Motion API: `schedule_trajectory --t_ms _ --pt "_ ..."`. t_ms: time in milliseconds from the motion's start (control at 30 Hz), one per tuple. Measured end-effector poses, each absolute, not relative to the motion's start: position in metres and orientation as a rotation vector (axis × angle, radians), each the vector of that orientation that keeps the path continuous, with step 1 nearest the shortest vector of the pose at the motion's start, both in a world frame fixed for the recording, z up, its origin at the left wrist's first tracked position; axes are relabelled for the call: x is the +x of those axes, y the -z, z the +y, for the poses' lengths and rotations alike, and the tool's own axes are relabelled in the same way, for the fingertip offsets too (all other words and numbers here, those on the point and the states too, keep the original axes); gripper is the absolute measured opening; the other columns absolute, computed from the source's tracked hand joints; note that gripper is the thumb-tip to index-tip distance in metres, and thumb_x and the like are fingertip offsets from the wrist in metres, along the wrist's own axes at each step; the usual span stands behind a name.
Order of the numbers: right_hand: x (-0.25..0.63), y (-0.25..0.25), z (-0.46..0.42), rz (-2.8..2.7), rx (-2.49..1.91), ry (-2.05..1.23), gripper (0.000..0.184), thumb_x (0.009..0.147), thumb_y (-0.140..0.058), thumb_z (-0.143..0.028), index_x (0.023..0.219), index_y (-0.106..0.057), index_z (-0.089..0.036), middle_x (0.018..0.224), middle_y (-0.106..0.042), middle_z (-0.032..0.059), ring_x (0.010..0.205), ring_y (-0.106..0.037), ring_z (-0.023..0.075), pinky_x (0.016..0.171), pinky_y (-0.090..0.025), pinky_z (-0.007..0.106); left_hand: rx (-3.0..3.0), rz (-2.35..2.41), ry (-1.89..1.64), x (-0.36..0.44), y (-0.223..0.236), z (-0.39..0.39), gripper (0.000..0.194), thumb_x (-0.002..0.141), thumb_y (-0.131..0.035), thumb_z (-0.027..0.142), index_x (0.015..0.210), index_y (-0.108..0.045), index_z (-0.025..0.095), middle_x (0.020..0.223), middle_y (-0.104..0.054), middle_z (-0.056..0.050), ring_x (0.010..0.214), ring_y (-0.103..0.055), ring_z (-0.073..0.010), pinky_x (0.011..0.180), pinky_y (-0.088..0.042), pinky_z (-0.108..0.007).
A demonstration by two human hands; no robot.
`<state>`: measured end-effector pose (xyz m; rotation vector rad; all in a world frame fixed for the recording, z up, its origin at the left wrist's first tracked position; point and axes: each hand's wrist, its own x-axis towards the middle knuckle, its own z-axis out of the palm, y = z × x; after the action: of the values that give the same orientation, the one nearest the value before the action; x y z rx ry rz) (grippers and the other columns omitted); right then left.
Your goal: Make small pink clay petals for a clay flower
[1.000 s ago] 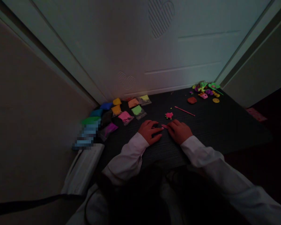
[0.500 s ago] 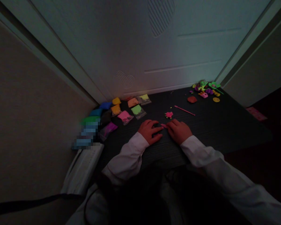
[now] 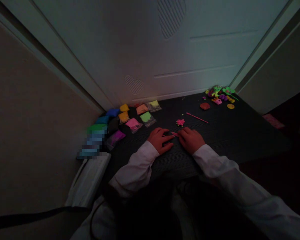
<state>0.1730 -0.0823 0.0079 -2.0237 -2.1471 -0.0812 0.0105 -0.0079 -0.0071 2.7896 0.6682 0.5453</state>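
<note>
A small pink piece of modelling clay (image 3: 174, 134) lies on the dark table between my two hands. My right hand (image 3: 191, 140) has its fingers together, gripping the right end of that piece. Fingers apart, my left hand (image 3: 161, 141) rests on the tabletop with its index fingertip close to the clay's left end; whether it touches is hard to see. Just beyond them sits a bumpy pink clay figure (image 3: 180, 122) with bits of green. Farther out is a thin pink stick tool (image 3: 197, 117), lying slantwise.
Several clay packets, including a pink one (image 3: 134, 124) and a green one (image 3: 146, 118), line the table's left back. A white packet (image 3: 90, 181) lies nearer me. Colourful clay figures (image 3: 221, 95) crowd the far right corner, near a red clay lump (image 3: 205, 106). Behind stands a white panel (image 3: 140, 50).
</note>
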Motion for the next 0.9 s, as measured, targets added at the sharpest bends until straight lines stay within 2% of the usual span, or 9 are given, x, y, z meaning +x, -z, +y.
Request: schedule_trajectory --t_ms 900 --pt "0.1749 -0.0061 -0.0821 -2.157 -1.973 0.081 0.025 0.078 -0.030 -0.028 0.090 -0.051 -0.020 0.088 -0.051 0.0048 0.076 -0.045 0.0141 0.067 -0.028 0.025 2.764 0.641 -0.599 0.0085 0.0070 -0.0067 0.032 0.068 -0.042 0.038 0.091 -0.056 0.022 0.098 -0.047 -0.005 0.092 -0.035 -0.0191 0.080 -0.030 -0.036"
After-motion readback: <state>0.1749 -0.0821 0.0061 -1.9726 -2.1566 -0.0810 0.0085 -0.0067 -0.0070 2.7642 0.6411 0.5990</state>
